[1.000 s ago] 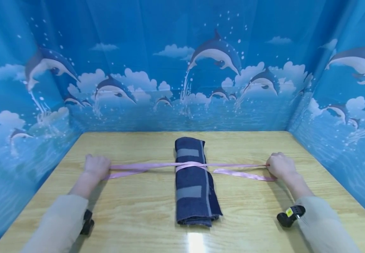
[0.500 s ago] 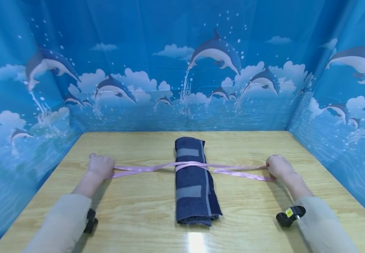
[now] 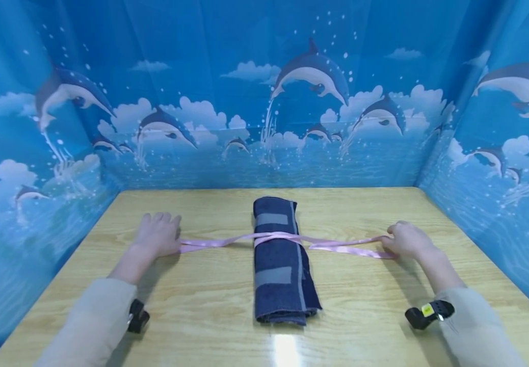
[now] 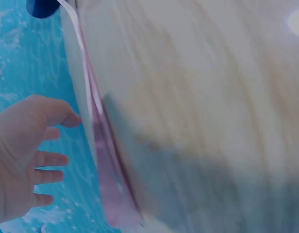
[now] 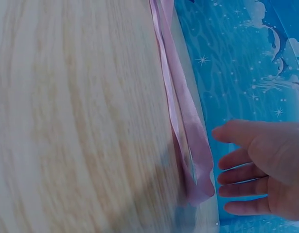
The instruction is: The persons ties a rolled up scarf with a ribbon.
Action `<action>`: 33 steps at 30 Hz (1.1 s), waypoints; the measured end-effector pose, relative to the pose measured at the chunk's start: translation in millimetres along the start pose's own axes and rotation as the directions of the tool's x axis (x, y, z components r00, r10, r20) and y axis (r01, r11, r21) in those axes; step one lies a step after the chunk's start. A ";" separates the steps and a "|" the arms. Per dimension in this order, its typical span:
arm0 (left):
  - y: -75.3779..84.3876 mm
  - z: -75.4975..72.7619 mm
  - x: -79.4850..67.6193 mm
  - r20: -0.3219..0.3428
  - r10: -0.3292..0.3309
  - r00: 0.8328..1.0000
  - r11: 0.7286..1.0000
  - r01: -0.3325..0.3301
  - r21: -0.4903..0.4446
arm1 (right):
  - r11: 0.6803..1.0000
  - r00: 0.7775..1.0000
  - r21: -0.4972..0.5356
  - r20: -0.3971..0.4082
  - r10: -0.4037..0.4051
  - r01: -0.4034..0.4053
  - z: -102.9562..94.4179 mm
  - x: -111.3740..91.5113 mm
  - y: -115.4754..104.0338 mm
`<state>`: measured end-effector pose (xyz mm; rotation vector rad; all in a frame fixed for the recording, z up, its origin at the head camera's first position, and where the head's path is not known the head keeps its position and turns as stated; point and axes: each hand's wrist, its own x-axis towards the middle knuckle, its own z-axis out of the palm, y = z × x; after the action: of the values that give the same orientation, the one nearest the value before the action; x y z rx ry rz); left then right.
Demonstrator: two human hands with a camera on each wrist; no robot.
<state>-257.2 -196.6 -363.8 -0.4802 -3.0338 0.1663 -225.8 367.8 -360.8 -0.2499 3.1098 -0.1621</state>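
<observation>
A dark blue denim roll [image 3: 275, 295] with lighter grey-blue patches lies lengthwise on the table. Round its middle passes a pink ribbon [image 3: 277, 236], crossed on top, with a looped-back length running out to either side. My left hand [image 3: 156, 235] is beside the ribbon's left end; in the left wrist view its fingers are spread and apart from the ribbon [image 4: 110, 194]. At the other end is my right hand [image 3: 408, 240], its fingers loosely extended. The right wrist view shows a small gap between those fingers and the ribbon's folded end [image 5: 190, 116].
The pale wooden table [image 3: 209, 306] reaches back to a blue dolphin-print curtain [image 3: 200, 158], which also lines both sides. A black wrist device [image 3: 137, 316] sits on the left sleeve and another black device [image 3: 429, 313] on the right one.
My left hand has moved right toward the roll and its fingers have opened, letting go of the ribbon. The right hand has loosened and let go too. The left ribbon length has slackened.
</observation>
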 end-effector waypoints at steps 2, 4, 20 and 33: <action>6.6 -4.6 1.8 0.004 0.017 1.000 1.000 -0.017 -0.026 | 0.999 0.999 -0.010 0.013 0.036 -0.036 -2.5 -1.4 -1.3; 13.7 -9.6 4.0 0.010 0.029 1.000 0.998 -0.028 -0.062 | 0.998 0.998 -0.013 0.019 0.062 -0.062 -4.0 -2.5 -2.8; 70.6 -19.0 25.2 -0.084 0.114 0.990 0.977 -0.127 -0.173 | 0.999 0.998 0.024 -0.057 0.022 -0.021 2.0 1.0 -16.7; 94.9 -14.6 35.9 -0.147 0.198 0.969 0.953 -0.225 -0.201 | 0.995 0.990 0.065 -0.120 -0.069 0.077 1.7 2.8 -40.1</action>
<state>-261.2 -94.2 -358.7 -0.8012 -2.8840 -0.1808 -222.2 327.8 -358.3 -0.3659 3.2057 -0.2966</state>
